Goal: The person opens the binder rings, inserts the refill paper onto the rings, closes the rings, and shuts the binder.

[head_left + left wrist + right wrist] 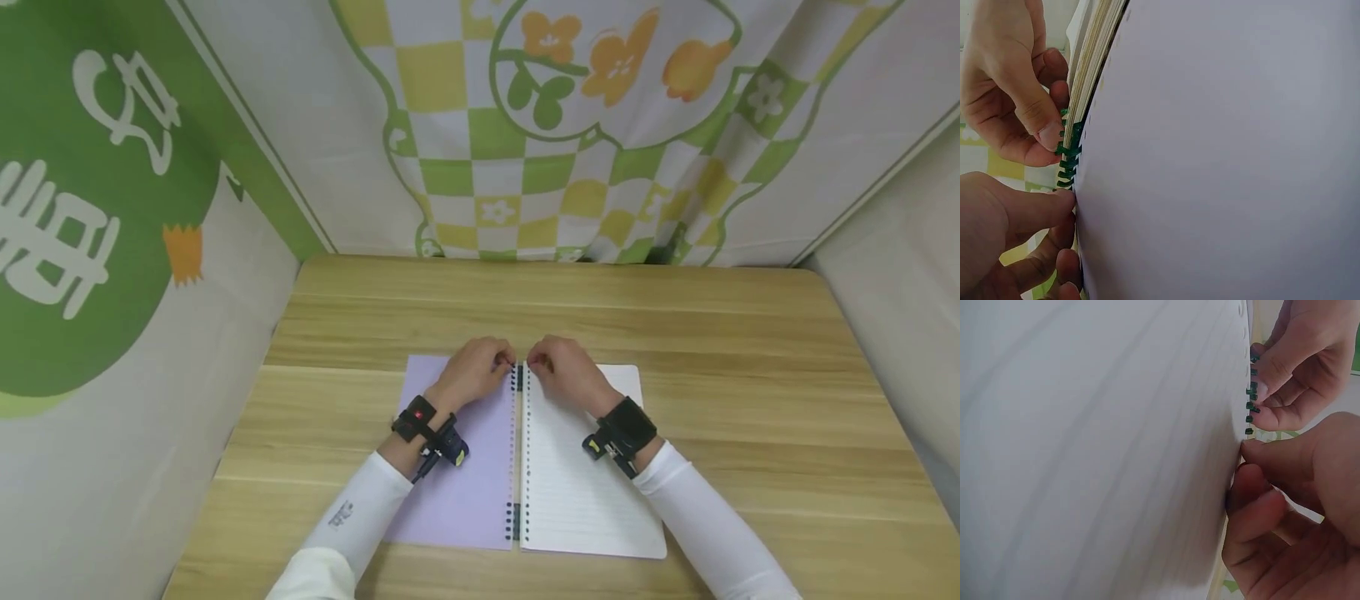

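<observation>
An open loose-leaf notebook lies flat, with a purple sheet (457,500) on the left and white lined paper (592,500) on the right. Short dark green ring binders (1067,176) join the halves near the top and bottom of the spine. At the top inner edge of the purple side, my left hand (474,371) pinches the notebook beside the upper rings. My right hand (570,375) pinches the top inner corner of the lined side, thumb and fingertips at the punched edge (1244,337). A narrow gap with the rings separates the two hands.
The notebook lies on a wood-grain table (750,375). A patterned curtain (495,183) hangs behind its far edge, and a green and white cloth wall (135,250) stands at the left. Each wrist carries a black camera mount.
</observation>
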The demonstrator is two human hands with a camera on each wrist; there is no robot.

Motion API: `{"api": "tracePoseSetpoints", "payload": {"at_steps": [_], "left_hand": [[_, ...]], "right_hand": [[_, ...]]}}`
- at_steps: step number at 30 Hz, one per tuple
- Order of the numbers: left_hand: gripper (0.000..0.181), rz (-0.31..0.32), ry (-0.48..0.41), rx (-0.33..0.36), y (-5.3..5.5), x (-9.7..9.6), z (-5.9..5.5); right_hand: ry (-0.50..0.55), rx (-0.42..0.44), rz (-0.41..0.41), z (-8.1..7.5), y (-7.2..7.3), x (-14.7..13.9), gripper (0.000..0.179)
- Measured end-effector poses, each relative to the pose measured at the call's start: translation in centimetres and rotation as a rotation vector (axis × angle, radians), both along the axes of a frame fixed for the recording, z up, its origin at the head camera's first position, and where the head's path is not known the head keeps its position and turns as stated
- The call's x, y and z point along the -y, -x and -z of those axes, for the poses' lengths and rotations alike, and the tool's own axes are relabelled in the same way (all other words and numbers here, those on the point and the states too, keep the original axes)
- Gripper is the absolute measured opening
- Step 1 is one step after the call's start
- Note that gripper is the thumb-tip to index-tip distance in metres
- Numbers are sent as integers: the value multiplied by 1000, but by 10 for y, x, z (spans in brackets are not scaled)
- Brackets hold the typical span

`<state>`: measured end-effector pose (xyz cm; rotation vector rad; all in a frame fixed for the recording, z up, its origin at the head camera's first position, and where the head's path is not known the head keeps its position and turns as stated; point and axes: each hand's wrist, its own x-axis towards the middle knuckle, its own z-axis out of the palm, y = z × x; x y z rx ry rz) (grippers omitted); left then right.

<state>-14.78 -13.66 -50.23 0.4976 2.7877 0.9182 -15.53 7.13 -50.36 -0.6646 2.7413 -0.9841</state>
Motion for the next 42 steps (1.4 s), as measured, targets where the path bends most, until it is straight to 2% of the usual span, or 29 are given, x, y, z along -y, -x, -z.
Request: {"api": "tracePoseSetpoints", "payload": {"at_steps": [10,17,32,42], "left_hand": [[9,-10,5,29,4,-1,-1],[11,-8,-16,42,4,-4,0],[11,-30,-45,58,4,-4,0],[12,-15,-34,61,6,-1,-1]], "right_hand": [[12,-17,5,-1,-1,4,13],[-4,6,28,1,-1,4,13],[28,10,18,0,-2,7,13],[41,10,7,2,-1,6,13]]}}
